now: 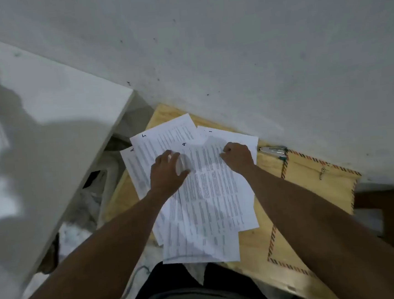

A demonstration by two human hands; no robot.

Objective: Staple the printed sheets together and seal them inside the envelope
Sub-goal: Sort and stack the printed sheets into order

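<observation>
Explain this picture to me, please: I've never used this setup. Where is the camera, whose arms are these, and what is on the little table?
There is no machine here: a person works with bare hands, and the single camera sits on their head, looking down. The left hand rests on loose printed sheets, which lie fanned out, some with handwritten numbers. The right hand is curled at the top sheet's upper edge; whether it pinches the paper is unclear. The sheets lie on a small wooden table against a wall. To the right lie a stapler and a brown envelope with a striped border, both untouched.
</observation>
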